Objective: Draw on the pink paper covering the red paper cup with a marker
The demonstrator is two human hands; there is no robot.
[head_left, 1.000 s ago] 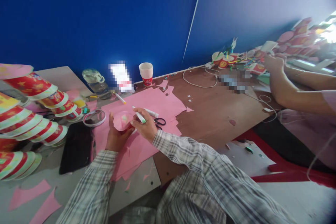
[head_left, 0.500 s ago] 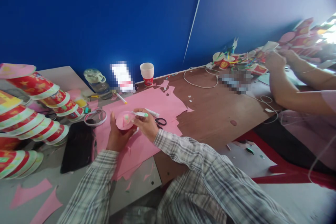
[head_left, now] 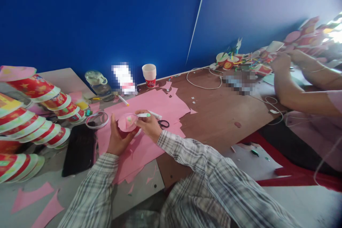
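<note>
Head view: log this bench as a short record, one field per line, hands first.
Left hand: holds a pink-topped cup
Right hand: holds a white marker, green end pointing away from the cup
Under the hands: pink paper
Beside right hand: black scissor handles
By the blue wall: upright cup, water bottle
Far left: tilted cup stacks
Far right: another person's forearms

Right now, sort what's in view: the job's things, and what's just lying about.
Apparently in the job:
pink disc, in the left hand
green-ended marker, in the right hand
pink sheets below

Apparently lying about:
water bottle
black phone-like device
pink offcuts
</note>
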